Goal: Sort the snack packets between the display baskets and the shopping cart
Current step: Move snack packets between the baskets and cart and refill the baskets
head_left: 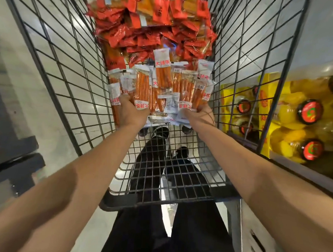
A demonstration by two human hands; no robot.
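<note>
black wire shopping cart (71, 86) seen from above, both bare arms reaching down into it. left hand (132, 112) and right hand (198, 116) together hold a fanned bunch of clear stick snack packets (162, 87), orange sticks inside, white ends with red print. left hand grips the bunch's left lower edge, fingers curled under the packets; right hand grips the right lower edge, fingers mostly hidden behind the wrappers. bunch sits low inside the cart, roughly mid-length, whether it touches the cart floor cannot tell. farther along the cart floor, a heap of small red packets (151, 34) with some orange ones on top, just beyond the held bunch. outside the cart on the right, a shelf with yellow bottles (289, 120) with red-and-black caps lying in yellow cartons. person's dark trousers and shoes visible through the cart mesh below.
</note>
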